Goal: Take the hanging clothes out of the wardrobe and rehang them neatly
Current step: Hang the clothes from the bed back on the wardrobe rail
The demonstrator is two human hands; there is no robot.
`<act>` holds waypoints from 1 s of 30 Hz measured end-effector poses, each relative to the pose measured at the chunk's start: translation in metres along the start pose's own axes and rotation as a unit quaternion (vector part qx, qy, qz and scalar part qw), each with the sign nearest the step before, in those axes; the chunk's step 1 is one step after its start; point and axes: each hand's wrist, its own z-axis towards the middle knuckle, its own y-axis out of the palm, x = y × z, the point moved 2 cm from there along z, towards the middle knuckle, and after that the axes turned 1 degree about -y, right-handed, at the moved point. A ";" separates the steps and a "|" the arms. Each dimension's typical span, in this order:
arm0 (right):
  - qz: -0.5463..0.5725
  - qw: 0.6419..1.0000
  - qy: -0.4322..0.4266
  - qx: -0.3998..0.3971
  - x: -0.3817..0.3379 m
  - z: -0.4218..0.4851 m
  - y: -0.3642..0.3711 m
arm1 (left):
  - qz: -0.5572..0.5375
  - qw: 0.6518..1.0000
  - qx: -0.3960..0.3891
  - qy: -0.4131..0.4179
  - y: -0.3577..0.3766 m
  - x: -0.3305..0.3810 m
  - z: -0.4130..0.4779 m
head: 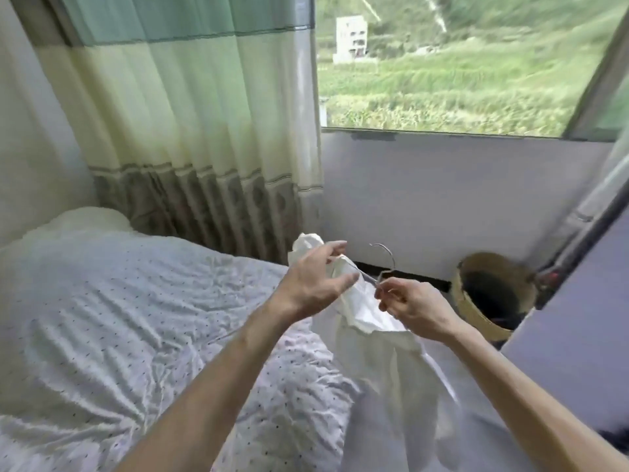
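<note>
Centre of the frame: my left hand and right hand are working at the top of a white garment on a wire hanger.

Right hand: I am pinching the hanger between thumb and forefinger just below its twisted neck, with the remaining fingers curled under. The hook is standing free above my fingertips, pointing toward the upper part of the frame.

Left hand: my fingers are lying loosely spread and fairly wide, reaching over the garment's left shoulder. The thumb is touching the cloth where the hanger's arm runs under it. A bunched fold of the same cloth is showing above my knuckles.

Garment: it is hanging from the hanger down toward the lower centre of the frame, between my two forearms, with its lower part spreading out toward the bottom edge. It is being held just beside the right edge of the bed.

Surroundings: the bed, in a rumpled white sheet with small dark dots, is filling the left and lower left. A pale green curtain is hanging across the upper left. A window onto grassy slopes is occupying the upper right, above a plain wall. A woven basket with dark contents is sitting at the right, beyond my right hand.
</note>
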 end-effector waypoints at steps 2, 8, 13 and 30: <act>-0.035 0.999 0.027 0.011 0.026 -0.009 -0.023 | -0.012 0.998 -0.052 0.045 0.028 0.034 0.027; -0.089 0.990 0.108 0.022 0.097 -0.043 -0.070 | 0.048 0.969 -0.173 0.168 0.102 0.096 0.089; -0.010 0.978 0.190 0.081 0.157 -0.081 -0.078 | 0.083 0.934 -0.263 0.226 0.167 0.127 0.117; 0.001 0.814 0.526 0.244 0.226 -0.296 -0.016 | 0.081 0.747 -0.461 0.472 0.325 0.242 0.104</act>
